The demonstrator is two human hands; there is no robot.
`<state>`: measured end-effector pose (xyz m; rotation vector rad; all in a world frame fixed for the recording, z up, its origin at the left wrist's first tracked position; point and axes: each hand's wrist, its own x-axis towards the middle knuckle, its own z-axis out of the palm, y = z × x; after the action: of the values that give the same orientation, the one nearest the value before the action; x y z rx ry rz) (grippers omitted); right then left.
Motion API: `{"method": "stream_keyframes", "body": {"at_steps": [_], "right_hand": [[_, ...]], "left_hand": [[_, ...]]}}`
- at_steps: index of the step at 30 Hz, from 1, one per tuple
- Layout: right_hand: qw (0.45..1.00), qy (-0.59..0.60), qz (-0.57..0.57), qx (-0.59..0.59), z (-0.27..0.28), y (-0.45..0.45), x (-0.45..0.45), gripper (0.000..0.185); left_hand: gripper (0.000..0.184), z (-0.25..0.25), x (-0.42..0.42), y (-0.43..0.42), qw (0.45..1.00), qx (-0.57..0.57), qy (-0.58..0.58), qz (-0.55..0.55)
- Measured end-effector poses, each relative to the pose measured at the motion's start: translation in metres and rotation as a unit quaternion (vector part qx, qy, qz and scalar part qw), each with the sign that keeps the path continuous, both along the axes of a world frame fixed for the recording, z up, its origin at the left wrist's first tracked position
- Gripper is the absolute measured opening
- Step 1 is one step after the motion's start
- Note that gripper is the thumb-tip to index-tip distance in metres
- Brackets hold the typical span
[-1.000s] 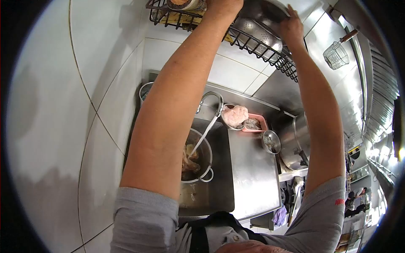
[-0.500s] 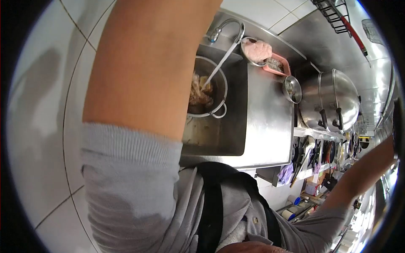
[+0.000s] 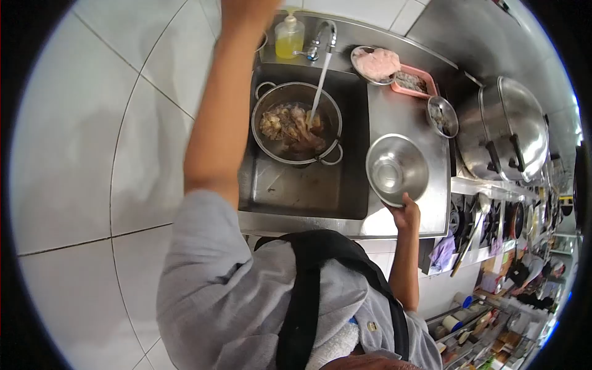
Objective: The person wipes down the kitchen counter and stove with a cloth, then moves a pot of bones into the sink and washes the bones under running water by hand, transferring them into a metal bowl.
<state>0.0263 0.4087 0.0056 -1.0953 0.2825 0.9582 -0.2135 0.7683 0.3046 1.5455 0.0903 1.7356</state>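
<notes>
My right hand (image 3: pixel 405 213) grips the near rim of a steel mixing bowl (image 3: pixel 398 169), its thumb over the edge. The bowl looks empty and is tilted towards me, over the counter right of the sink. My left hand (image 3: pixel 251 11) reaches up past the sink's left side to the top edge of the view, where its fingers are cut off. In the sink (image 3: pixel 296 194) stands a two-handled pot (image 3: pixel 254 123) with chunks of bony meat (image 3: pixel 299 129) in cloudy water. Running water (image 3: pixel 320 89) falls into it from the faucet (image 3: pixel 327 28).
A soap bottle (image 3: pixel 289 38) stands behind the sink. Along the counter's back are a bowl of pink food (image 3: pixel 376 63), a pink tray (image 3: pixel 414 81) and a small steel bowl (image 3: pixel 442 117). A large lidded steamer pot (image 3: pixel 502 132) stands right. Cookware hangs beyond.
My right arm, stretched far right before, has come back to the counter with the steel bowl. My left arm has drawn away from the camera, uncovering the pot and soap bottle.
</notes>
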Motion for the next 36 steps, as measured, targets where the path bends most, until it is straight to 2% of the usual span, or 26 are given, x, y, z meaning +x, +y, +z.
{"method": "stream_keyframes", "body": {"at_steps": [1,2,3,5,6,7,9,11,14,16,19,20,23,25,26,27,28,30,31,32,33,34,35,36], "right_hand": [[1.0,0.001,-0.021,-0.009,-0.001,0.009,-0.008,0.044],[1.0,0.004,0.0,0.005,-0.024,0.007,0.003,0.046],[1.0,-0.009,0.019,0.021,-0.026,0.01,0.002,0.052],[0.997,-0.035,0.057,0.041,-0.013,0.014,-0.008,0.063],[0.997,-0.024,0.067,0.023,-0.005,0.015,-0.014,0.071],[0.995,-0.016,0.097,0.028,-0.005,0.012,-0.018,0.071],[0.988,-0.003,0.15,0.033,-0.004,-0.002,-0.027,0.071],[0.966,-0.042,0.251,0.033,0.004,-0.018,-0.045,0.06],[0.96,-0.082,0.266,-0.038,0.015,-0.035,-0.079,0.058],[0.953,-0.106,0.268,-0.097,0.02,-0.034,-0.093,0.058],[0.937,-0.145,0.29,-0.128,0.038,-0.008,-0.105,0.052],[0.92,-0.181,0.319,-0.138,0.047,0.011,-0.103,0.051],[0.814,-0.381,0.414,-0.144,0.084,0.101,-0.092,0.049],[0.774,-0.494,0.39,-0.069,0.102,0.172,-0.088,0.048],[0.725,-0.561,0.391,-0.074,0.112,0.209,-0.084,0.048],[0.732,-0.577,0.36,-0.039,0.11,0.243,-0.079,0.049],[0.698,-0.641,0.316,-0.05,0.113,0.273,-0.077,0.05],[0.631,-0.742,0.22,-0.059,0.109,0.319,-0.075,0.049],[0.602,-0.778,0.17,-0.06,0.104,0.337,-0.074,0.047],[0.57,-0.811,0.121,-0.06,0.101,0.35,-0.073,0.045],[0.591,-0.794,0.134,-0.05,0.099,0.36,-0.071,0.041],[0.61,-0.778,0.148,-0.041,0.099,0.368,-0.067,0.036],[0.627,-0.762,0.162,-0.033,0.099,0.375,-0.064,0.032],[0.605,-0.778,0.159,-0.068,0.105,0.376,-0.065,0.023]], "left_hand": [[0.022,-0.046,0.0,-0.011,0.992,-0.102,-0.007,-0.072],[0.03,-0.077,-0.005,-0.036,0.973,-0.134,0.189,0.009],[0.014,-0.128,0.008,-0.029,0.966,-0.18,0.172,-0.067],[0.022,-0.223,0.026,-0.01,0.884,-0.373,0.234,-0.16],[0.026,-0.257,0.034,-0.003,0.854,-0.422,0.25,-0.176],[0.027,-0.288,0.042,0.01,0.823,-0.488,0.227,-0.183],[0.028,-0.335,0.062,0.042,0.782,-0.558,0.195,-0.198],[0.02,-0.357,0.083,0.067,0.762,-0.572,0.204,-0.226],[0.016,-0.425,0.111,0.097,0.726,-0.582,0.232,-0.283],[0.015,-0.442,0.122,0.1,0.712,-0.59,0.262,-0.276],[0.015,-0.469,0.133,0.091,0.655,-0.664,0.168,-0.319],[0.015,-0.457,0.13,0.081,0.667,-0.647,0.149,-0.339],[0.017,-0.455,0.128,0.061,0.684,-0.62,0.179,-0.34],[0.022,-0.464,0.124,0.059,0.667,-0.632,0.158,-0.362],[0.022,-0.458,0.118,0.059,0.666,-0.636,0.161,-0.355],[0.023,-0.458,0.114,0.061,0.669,-0.637,0.164,-0.347],[0.029,-0.476,0.109,0.07,0.689,-0.602,0.136,-0.381],[0.037,-0.492,0.11,0.084,0.795,-0.456,0.351,-0.192],[0.041,-0.501,0.11,0.09,0.814,-0.364,0.445,-0.088],[0.059,-0.521,0.113,0.096,0.788,-0.269,0.551,-0.052],[0.068,-0.499,0.111,0.094,0.699,-0.212,0.681,-0.054],[0.07,-0.478,0.106,0.085,0.645,-0.196,0.734,-0.08],[0.071,-0.463,0.105,0.08,0.619,-0.196,0.755,-0.089],[0.072,-0.449,0.104,0.074,0.592,-0.195,0.776,-0.097]]}}
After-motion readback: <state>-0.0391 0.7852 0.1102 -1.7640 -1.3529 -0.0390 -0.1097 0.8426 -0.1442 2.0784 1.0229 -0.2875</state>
